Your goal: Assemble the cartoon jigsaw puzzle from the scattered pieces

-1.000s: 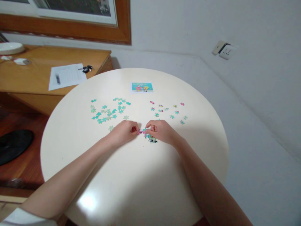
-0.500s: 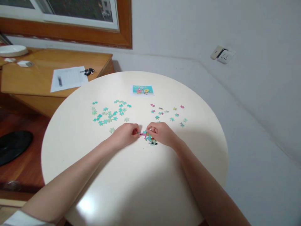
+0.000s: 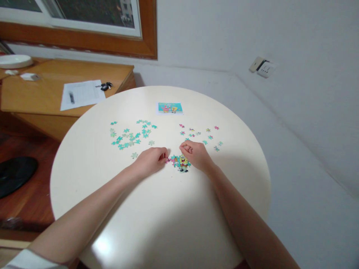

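A small joined patch of puzzle pieces, showing a yellow cartoon figure, lies on the round cream table. My left hand rests at its left edge, fingers curled and pinched on a pink piece at the patch's side. My right hand sits just right of and above the patch, fingers curled in a loose fist; nothing shows in it. Loose teal pieces lie scattered to the left, mixed pink and teal pieces to the right.
A small reference picture lies at the table's far side. A wooden desk at the back left carries a paper sheet, keys and a white dish. White walls and a wall socket stand at right.
My right hand has lifted off the joined patch and drawn up and to the right, uncovering the yellow figure. My left hand has stayed at the patch's left edge.
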Demonstrator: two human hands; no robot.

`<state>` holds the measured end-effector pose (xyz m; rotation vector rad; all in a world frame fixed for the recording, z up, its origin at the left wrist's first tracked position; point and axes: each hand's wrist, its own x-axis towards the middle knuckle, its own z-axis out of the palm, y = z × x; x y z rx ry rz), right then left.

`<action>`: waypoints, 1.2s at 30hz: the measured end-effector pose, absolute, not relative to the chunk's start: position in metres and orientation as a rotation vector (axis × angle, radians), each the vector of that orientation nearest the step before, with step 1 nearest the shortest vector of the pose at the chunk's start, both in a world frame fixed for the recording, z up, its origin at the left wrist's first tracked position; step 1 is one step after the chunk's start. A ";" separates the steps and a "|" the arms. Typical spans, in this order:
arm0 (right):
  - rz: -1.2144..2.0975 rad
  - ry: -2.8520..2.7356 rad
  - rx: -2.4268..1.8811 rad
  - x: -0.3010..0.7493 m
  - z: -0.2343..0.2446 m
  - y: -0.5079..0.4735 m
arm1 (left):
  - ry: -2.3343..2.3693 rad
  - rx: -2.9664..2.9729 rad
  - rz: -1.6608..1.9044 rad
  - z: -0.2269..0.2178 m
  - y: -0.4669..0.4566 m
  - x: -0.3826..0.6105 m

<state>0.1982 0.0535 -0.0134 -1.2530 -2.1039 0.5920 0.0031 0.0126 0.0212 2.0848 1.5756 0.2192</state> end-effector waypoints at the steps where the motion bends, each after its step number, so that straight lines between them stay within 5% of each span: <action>1: 0.580 -2.084 -1.262 0.199 -0.014 0.054 | 1.573 2.089 0.218 0.021 0.013 0.003; 11: 0.346 -2.000 -1.544 0.208 -0.014 0.076 | 1.451 2.047 0.399 0.015 0.018 -0.001; 23: 0.117 -1.956 -1.882 0.184 -0.008 0.125 | 1.605 1.821 1.071 0.022 0.022 -0.008; 36: 0.115 -1.878 -1.882 0.179 -0.022 0.152 | 1.614 1.819 1.107 0.026 0.022 -0.007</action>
